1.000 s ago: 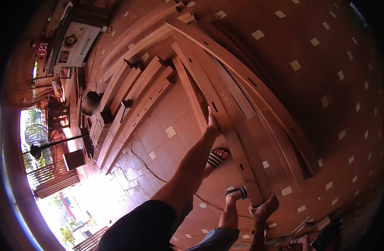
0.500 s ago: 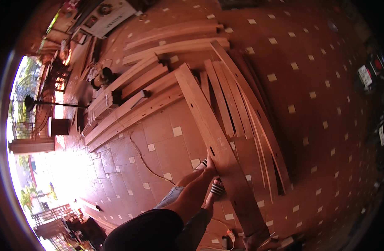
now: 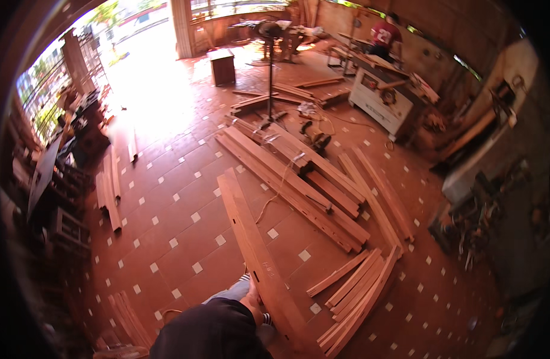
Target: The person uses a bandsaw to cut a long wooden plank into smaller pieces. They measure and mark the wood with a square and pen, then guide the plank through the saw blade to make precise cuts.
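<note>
At six o'clock, your left hand (image 3: pixel 255 297) presses the long plank's (image 3: pixel 257 257) near edge, grip unclear; your right hand is out of view. Lift evenly, minding the slat bundle (image 3: pixel 355 296) at four o'clock.

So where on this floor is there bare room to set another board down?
The tiled floor lies bare between the long plank at the hand and the short boards to the left. Right of the plank it is crowded: stacked beams and curved slats.
</note>
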The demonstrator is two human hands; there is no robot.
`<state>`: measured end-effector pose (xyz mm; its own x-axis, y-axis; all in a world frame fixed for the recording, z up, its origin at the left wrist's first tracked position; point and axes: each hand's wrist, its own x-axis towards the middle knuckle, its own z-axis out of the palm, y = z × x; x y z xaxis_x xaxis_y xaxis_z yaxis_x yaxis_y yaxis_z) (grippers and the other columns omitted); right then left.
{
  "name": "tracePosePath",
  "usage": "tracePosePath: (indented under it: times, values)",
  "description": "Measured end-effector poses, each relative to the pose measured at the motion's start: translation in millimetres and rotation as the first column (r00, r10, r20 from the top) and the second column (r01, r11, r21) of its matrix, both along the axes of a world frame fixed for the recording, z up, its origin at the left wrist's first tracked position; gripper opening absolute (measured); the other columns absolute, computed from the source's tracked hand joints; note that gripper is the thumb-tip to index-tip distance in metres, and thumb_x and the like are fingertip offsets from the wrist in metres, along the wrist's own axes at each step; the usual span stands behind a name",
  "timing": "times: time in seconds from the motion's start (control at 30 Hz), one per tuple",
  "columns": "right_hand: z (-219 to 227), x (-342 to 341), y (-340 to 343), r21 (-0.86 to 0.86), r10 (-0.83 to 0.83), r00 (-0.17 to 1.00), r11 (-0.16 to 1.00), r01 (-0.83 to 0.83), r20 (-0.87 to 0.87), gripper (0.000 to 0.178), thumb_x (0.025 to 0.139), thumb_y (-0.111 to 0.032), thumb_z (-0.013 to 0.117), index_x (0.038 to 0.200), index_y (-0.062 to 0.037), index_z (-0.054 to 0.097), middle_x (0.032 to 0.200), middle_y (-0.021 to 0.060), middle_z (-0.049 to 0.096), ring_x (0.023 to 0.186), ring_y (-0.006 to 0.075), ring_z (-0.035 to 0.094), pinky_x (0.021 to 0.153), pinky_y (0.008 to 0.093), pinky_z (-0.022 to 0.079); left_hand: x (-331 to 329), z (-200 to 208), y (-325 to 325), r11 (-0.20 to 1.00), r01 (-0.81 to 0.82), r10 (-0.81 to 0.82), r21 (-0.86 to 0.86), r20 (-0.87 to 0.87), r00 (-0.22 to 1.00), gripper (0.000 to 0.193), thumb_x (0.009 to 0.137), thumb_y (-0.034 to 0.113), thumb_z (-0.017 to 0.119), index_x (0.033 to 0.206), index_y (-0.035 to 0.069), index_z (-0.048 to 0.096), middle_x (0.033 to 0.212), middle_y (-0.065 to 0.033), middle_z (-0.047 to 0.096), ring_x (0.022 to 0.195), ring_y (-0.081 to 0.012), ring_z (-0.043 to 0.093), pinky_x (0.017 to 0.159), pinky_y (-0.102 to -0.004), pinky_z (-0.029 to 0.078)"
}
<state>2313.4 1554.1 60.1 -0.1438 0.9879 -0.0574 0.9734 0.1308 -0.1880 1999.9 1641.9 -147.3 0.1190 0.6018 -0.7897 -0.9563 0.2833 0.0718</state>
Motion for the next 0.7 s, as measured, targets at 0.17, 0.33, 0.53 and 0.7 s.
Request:
tracePosePath:
  times: [0.17, 0.33, 0.53, 0.7]
  values:
    - [40, -108, 69, 0.05, 0.331, 0.944, 0.943, -0.33, 0.001, 0.099, 0.071, -0.037, 0.083, 0.152, 0.0021, 0.041, 0.137, 0.0256, 0.055, 0.13, 0.0458, 0.052, 0.11, 0.06, 0.041, -123, 20, -63, 0.937, -0.35, 0.35, -0.005, -0.018, 0.937, 0.114, 0.08, 0.101, 0.039, 0.145, 0.011, 0.062, 0.148, -0.0172, 0.062, 0.133, -0.0437, 0.056, 0.113, -0.0659, 0.04]
    - [58, -268, 115, 0.077, 0.582, 0.813, 0.809, -0.582, 0.026, 0.099, 0.071, -0.037, 0.084, 0.151, 0.0023, 0.042, 0.137, 0.0258, 0.056, 0.129, 0.0459, 0.053, 0.11, 0.0598, 0.042, -251, 11, -132, 0.776, -0.628, 0.629, -0.057, -0.02, 0.778, 0.112, 0.08, 0.101, 0.04, 0.144, 0.011, 0.063, 0.146, -0.0168, 0.063, 0.132, -0.0431, 0.057, 0.112, -0.0657, 0.041]
    - [64, -485, 130, 0.068, 0.781, 0.625, 0.622, -0.78, 0.016, 0.098, 0.071, -0.037, 0.084, 0.151, 0.0025, 0.042, 0.136, 0.026, 0.056, 0.129, 0.046, 0.053, 0.11, 0.0596, 0.042, -394, -8, -220, 0.528, -0.836, 0.84, -0.149, -0.058, 0.54, 0.111, 0.08, 0.101, 0.04, 0.141, 0.012, 0.065, 0.144, -0.0164, 0.064, 0.131, -0.0424, 0.058, 0.111, -0.0655, 0.042]
    - [64, -632, 140, 0.05, 0.868, 0.497, 0.497, -0.866, -0.009, 0.098, 0.07, -0.037, 0.084, 0.15, 0.0027, 0.043, 0.135, 0.0262, 0.057, 0.129, 0.0461, 0.054, 0.109, 0.0594, 0.043, -513, -18, -253, 0.381, -0.91, 0.913, -0.161, -0.088, 0.398, 0.11, 0.08, 0.101, 0.041, 0.14, 0.012, 0.066, 0.142, -0.0161, 0.066, 0.129, -0.0418, 0.058, 0.11, -0.0653, 0.043]
